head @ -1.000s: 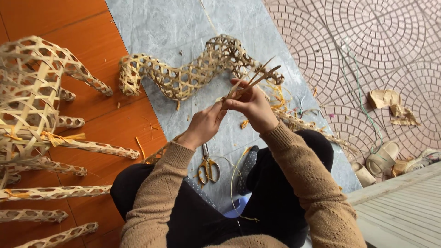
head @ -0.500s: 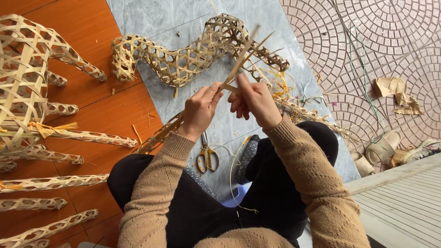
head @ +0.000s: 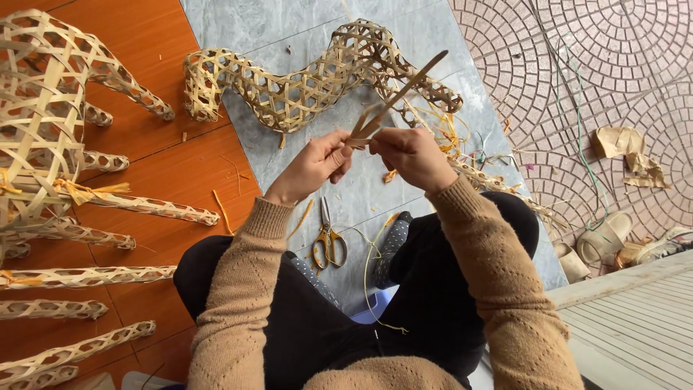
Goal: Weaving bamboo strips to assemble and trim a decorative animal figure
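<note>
Since the earlier frames: both hands drawn nearer the body and the bamboo strips (head: 393,101) swung to point up and to the right; view shifted slightly.

Left hand (head: 314,167): clenched on the lower end of the strips; right hand (head: 413,155): pinching the same bundle just beside it, hands touching.

Strips: thin, pale, held over the grey stone slab (head: 303,29), tips crossing above the wavy woven lattice tube (head: 303,87), apart from it.

Scissors (head: 328,242): yellow-handled, lying on the slab between the knees.

Woven frames (head: 50,130): on the orange floor at left.

Risks, as judged: strips may split or snap if bent sharply at the pinch; springy free ends may slip the grip; splintered edges could cut fingers; loose offcuts near the scissors could snag.
</note>
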